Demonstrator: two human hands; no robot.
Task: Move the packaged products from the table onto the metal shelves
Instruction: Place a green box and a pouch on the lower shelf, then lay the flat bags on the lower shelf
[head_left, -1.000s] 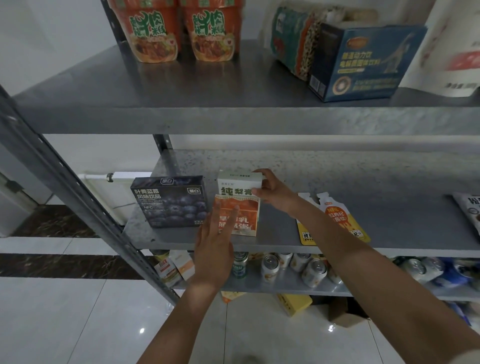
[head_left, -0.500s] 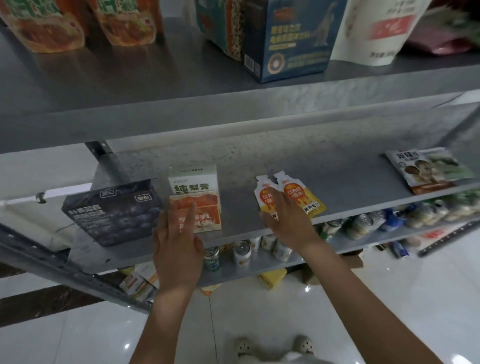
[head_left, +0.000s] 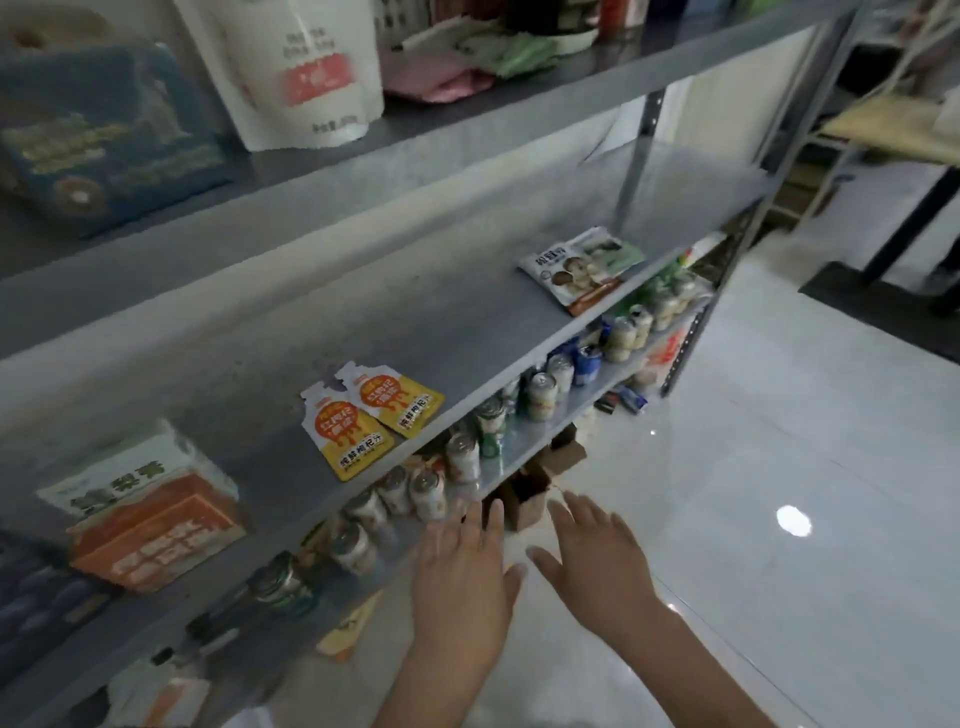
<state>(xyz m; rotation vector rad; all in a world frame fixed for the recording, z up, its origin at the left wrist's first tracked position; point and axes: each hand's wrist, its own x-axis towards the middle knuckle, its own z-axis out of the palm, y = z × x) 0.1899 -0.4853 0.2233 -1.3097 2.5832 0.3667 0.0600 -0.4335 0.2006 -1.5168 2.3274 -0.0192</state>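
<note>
Head camera: we are looking along a metal rack while a person's two hands are hovering palms down in front of it. The left hand (head_left: 462, 582) and the right hand (head_left: 597, 566) are lying side by side, close but not touching, with fingers straight and spread and nothing in either. Both are hanging over the white tiled floor (head_left: 779, 467), just off the front edge of the lower shelf (head_left: 524, 441). The packaged products are sitting on the middle shelf (head_left: 415, 291). An orange-and-white carton (head_left: 150, 514) is standing at the left, two yellow pouches (head_left: 374, 415) are lying flat and overlapping near the front edge at the centre, and a snack packet (head_left: 582, 267) is lying well to the right, reaching the front edge. At the far left border we are seeing what may be a dark blue box (head_left: 31, 597), too blurred to tell for sure. On the upper shelf (head_left: 467, 130) a blue carton (head_left: 104, 135) is standing beside a tall white pouch (head_left: 296, 67), with pink and green packets (head_left: 467, 67) lying further right. A row of cans (head_left: 467, 457) is filling the lower shelf, and a cardboard box (head_left: 524, 499) is sitting on the floor just beyond the fingertips.
</note>
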